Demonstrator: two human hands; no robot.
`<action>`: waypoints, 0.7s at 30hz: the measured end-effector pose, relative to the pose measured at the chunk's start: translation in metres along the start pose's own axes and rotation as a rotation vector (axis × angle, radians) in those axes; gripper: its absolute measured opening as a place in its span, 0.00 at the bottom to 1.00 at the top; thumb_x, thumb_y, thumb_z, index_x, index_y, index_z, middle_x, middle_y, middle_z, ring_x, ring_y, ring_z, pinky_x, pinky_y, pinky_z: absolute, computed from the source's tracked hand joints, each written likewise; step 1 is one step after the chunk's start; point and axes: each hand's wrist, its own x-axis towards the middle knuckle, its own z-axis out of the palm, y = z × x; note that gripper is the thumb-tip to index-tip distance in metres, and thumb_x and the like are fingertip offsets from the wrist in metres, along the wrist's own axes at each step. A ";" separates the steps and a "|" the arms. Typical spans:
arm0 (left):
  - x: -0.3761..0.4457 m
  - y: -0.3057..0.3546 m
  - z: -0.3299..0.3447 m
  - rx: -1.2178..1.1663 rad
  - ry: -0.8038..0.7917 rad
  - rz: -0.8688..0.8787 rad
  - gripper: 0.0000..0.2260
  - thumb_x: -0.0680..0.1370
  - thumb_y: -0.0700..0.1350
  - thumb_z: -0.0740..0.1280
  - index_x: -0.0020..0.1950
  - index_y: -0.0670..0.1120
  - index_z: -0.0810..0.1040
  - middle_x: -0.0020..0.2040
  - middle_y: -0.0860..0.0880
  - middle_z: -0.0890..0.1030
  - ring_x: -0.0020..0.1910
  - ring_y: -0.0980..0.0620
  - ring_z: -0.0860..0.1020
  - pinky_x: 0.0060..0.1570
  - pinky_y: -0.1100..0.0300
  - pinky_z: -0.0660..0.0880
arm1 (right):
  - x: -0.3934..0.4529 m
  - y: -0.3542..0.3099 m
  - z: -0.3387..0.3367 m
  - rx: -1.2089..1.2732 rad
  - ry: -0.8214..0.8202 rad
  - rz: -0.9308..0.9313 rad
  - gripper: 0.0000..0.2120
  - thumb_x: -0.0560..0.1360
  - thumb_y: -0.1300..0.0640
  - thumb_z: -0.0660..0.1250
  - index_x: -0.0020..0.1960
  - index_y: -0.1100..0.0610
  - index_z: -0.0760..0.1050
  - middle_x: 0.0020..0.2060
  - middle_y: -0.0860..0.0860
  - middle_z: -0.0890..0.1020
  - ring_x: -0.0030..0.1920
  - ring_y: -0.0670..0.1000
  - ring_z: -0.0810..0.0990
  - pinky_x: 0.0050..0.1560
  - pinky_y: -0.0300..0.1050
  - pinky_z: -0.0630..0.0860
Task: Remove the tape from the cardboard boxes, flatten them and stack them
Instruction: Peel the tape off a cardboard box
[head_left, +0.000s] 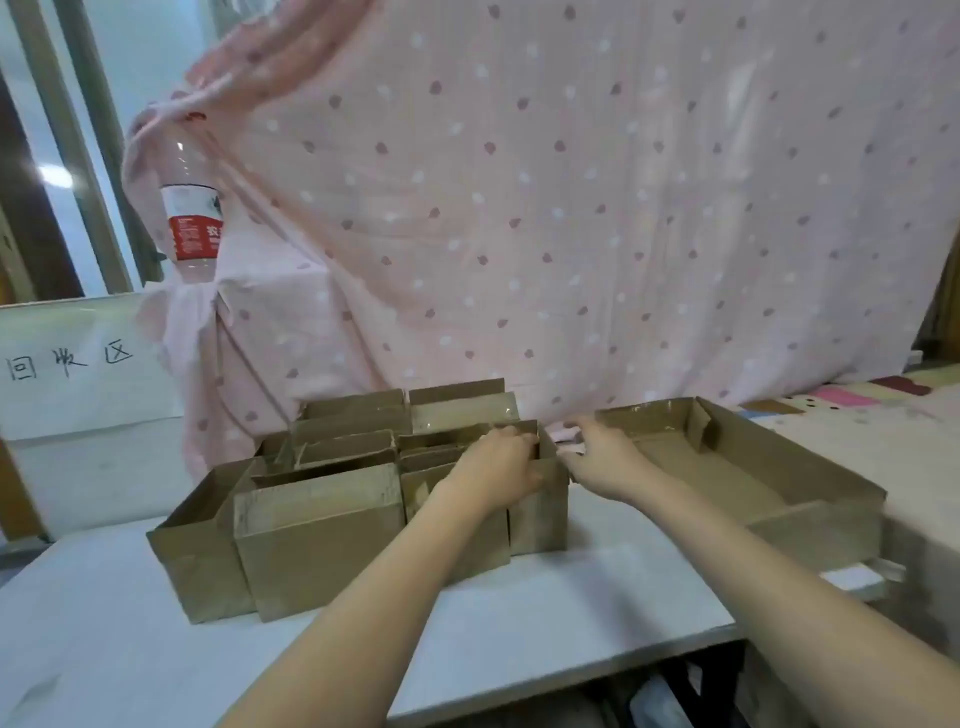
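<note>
Brown cardboard boxes clustered upright, open-topped, on table.

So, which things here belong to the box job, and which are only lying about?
Job:
- upright cardboard boxes
- shallow cardboard tray
- left hand, gripping a box wall
- right hand, by the tray
- white table

Lying about:
- plastic bottle
- dotted pink cloth
- handwritten sign

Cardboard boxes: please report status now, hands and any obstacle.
Left hand grips rim of small box, fingers curled over its edge. Right hand reaching beside it, grip unclear. Boxes still upright, none flattened. Wide shallow box close at right.
</note>
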 end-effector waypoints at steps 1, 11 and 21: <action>0.006 0.000 0.005 0.019 0.001 0.015 0.22 0.77 0.47 0.67 0.70 0.42 0.72 0.63 0.41 0.75 0.63 0.40 0.73 0.61 0.50 0.72 | 0.001 0.006 0.007 0.036 -0.009 0.029 0.24 0.80 0.52 0.64 0.74 0.56 0.65 0.65 0.55 0.76 0.64 0.58 0.77 0.59 0.46 0.73; 0.046 -0.014 0.044 0.088 0.113 0.092 0.14 0.77 0.45 0.68 0.62 0.47 0.80 0.55 0.47 0.83 0.56 0.43 0.78 0.59 0.51 0.68 | -0.007 0.039 0.074 0.127 -0.096 0.176 0.37 0.77 0.50 0.68 0.77 0.59 0.53 0.66 0.59 0.74 0.65 0.60 0.74 0.58 0.47 0.73; 0.048 0.007 0.029 -0.667 0.343 -0.113 0.03 0.75 0.39 0.72 0.48 0.44 0.85 0.41 0.50 0.82 0.39 0.58 0.77 0.40 0.73 0.69 | -0.021 0.018 0.084 0.037 0.220 0.261 0.60 0.67 0.37 0.75 0.80 0.60 0.40 0.74 0.61 0.62 0.74 0.61 0.63 0.73 0.54 0.63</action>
